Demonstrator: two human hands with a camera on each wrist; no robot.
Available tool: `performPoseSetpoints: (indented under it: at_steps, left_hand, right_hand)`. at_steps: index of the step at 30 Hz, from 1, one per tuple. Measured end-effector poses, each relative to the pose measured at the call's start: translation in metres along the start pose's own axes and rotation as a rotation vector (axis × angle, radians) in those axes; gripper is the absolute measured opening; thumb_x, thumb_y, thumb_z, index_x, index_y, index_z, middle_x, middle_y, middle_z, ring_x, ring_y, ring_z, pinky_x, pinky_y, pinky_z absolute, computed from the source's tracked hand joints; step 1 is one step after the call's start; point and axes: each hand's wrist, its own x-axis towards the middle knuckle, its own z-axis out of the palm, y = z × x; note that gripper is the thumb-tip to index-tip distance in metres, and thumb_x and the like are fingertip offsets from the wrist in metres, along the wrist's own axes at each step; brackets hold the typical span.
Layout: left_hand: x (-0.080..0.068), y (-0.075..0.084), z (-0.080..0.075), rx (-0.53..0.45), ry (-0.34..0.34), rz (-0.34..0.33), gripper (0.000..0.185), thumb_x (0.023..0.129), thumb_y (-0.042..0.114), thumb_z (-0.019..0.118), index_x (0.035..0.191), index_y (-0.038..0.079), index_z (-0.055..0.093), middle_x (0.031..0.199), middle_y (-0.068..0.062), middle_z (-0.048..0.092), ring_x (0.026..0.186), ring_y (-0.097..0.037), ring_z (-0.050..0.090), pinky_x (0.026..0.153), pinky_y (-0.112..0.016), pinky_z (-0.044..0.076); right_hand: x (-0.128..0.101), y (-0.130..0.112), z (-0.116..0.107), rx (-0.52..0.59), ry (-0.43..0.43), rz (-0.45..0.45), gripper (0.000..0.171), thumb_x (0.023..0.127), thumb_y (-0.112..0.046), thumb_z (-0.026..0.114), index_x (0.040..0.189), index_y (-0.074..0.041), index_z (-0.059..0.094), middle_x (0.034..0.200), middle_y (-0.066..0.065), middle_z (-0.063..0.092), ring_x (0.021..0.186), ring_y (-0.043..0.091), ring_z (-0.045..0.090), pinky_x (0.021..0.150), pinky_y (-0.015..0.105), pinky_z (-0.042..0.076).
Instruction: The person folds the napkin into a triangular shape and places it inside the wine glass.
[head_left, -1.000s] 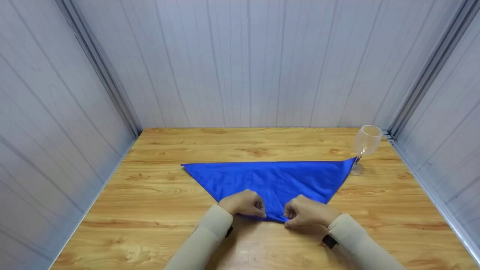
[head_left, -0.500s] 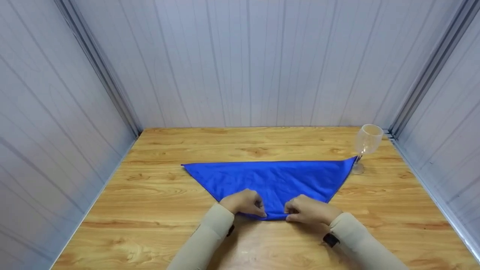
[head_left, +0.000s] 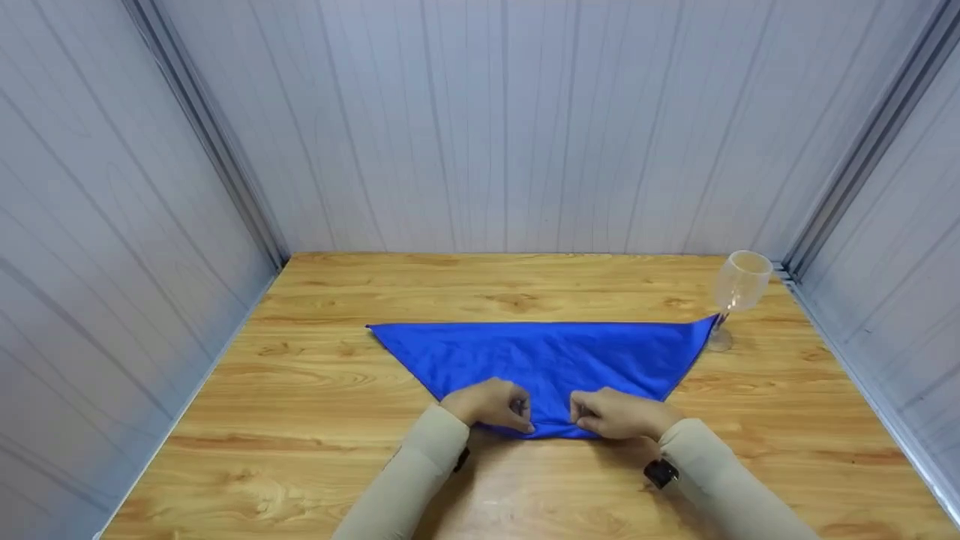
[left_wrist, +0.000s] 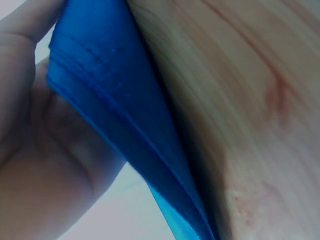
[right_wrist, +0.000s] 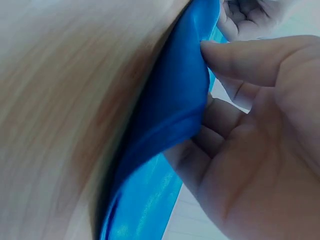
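Right grip (head_left: 619,412) edged forward; left grip (head_left: 491,403) steady; both pinching blue cloth (head_left: 547,352)

In front of me is a flat tabletop of yellow-brown wood grain (head_left: 315,420), with darker streaks and knots. Across its middle lies a bright blue, smooth fabric cloth (head_left: 551,356), lightly creased, its long straight edge toward the back and its sides slanting inward to a shorter near edge, which lifts off the wood. A transparent, stemmed wine glass (head_left: 742,281) stands upright at the back right; the cloth's right corner reaches its stem, whether touching I can't tell.
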Motion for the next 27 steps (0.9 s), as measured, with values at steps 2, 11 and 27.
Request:
performPoseSetpoints:
  at_steps: [2,11,27]
  left_hand:
    - [0.0,0.0,-0.001,0.007,0.003,0.003,0.021,0.084,0.034,0.081,0.08,0.021,0.066,0.076,0.014,0.061,0.074,-0.002,0.055,0.068,-0.022,0.047]
    - [-0.002,0.002,0.0,0.033,0.037,0.049,0.018,0.086,0.031,0.081,0.083,0.02,0.066,0.076,0.013,0.06,0.074,-0.003,0.055,0.068,-0.022,0.046]
    - [-0.008,0.019,0.008,0.279,0.237,0.238,0.007,0.079,0.016,0.087,0.081,0.014,0.081,0.076,0.008,0.072,0.07,0.0,0.063,0.064,-0.012,0.048]
  right_hand:
    - [0.001,-0.001,-0.001,-0.013,0.003,0.009,0.007,0.099,-0.006,0.059,0.095,-0.012,0.058,0.088,-0.005,0.061,0.076,0.006,0.053,0.069,0.028,0.047]
    - [0.004,-0.002,0.001,-0.113,0.044,0.005,0.007,0.098,-0.01,0.062,0.093,-0.011,0.059,0.082,-0.009,0.058,0.074,0.006,0.054,0.067,0.028,0.047]
    - [0.001,-0.015,0.012,-0.286,0.282,-0.036,0.021,0.082,0.0,0.075,0.07,-0.013,0.063,0.07,-0.009,0.055,0.066,0.005,0.051,0.059,0.024,0.046]
